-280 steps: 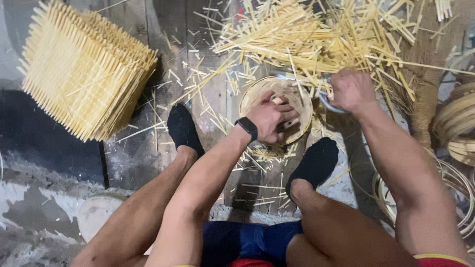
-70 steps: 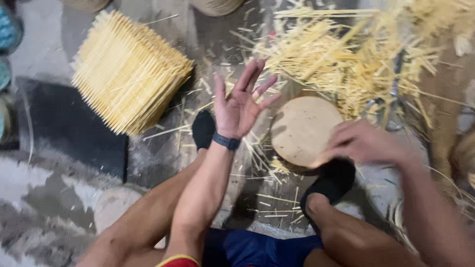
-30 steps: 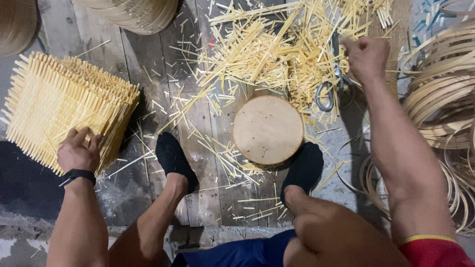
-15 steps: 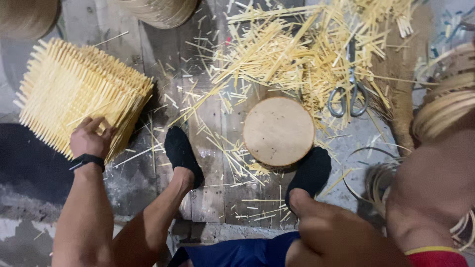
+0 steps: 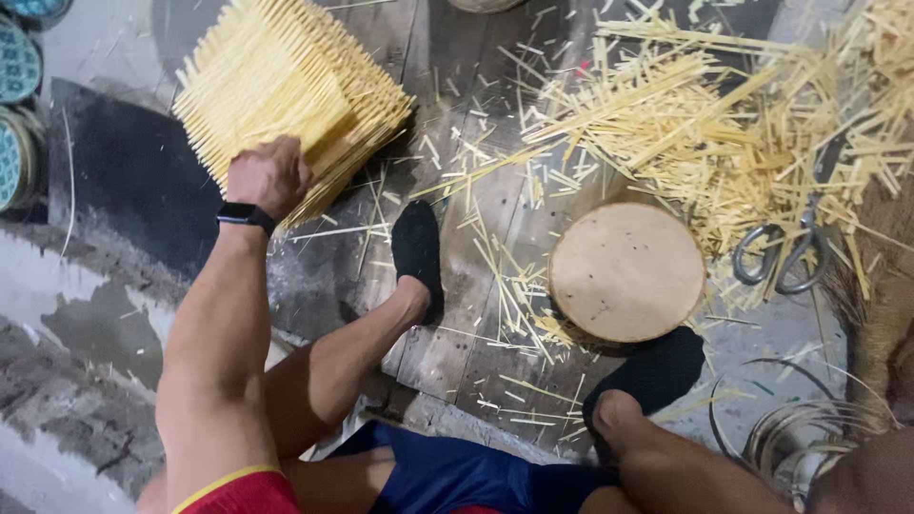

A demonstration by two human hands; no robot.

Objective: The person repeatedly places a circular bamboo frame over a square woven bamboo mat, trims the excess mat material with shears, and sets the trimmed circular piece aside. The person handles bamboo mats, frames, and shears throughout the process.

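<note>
- At the far left edge of the frame, round blue patterned lids (image 5: pixel 13 162) lie partly cut off.
- In the upper left, a block-shaped stack of bamboo sticks (image 5: pixel 286 76) rests on the wooden floor (image 5: pixel 457 86).
- The left hand (image 5: pixel 268 176), with a black wristband (image 5: pixel 246 215), is clenched on the lower edge of the stack, gripping sticks there.
- A black-socked foot (image 5: pixel 417 249) rests at centre, loose slivers around it.
- Right of centre, a round wooden block (image 5: pixel 626 271) sits upright, with a second socked foot (image 5: pixel 657 373) just below it.
- In the upper right lies a heap of split bamboo strips (image 5: pixel 724 124), with scissors (image 5: pixel 785 252) at its lower edge.
- The right hand is out of view.
</note>
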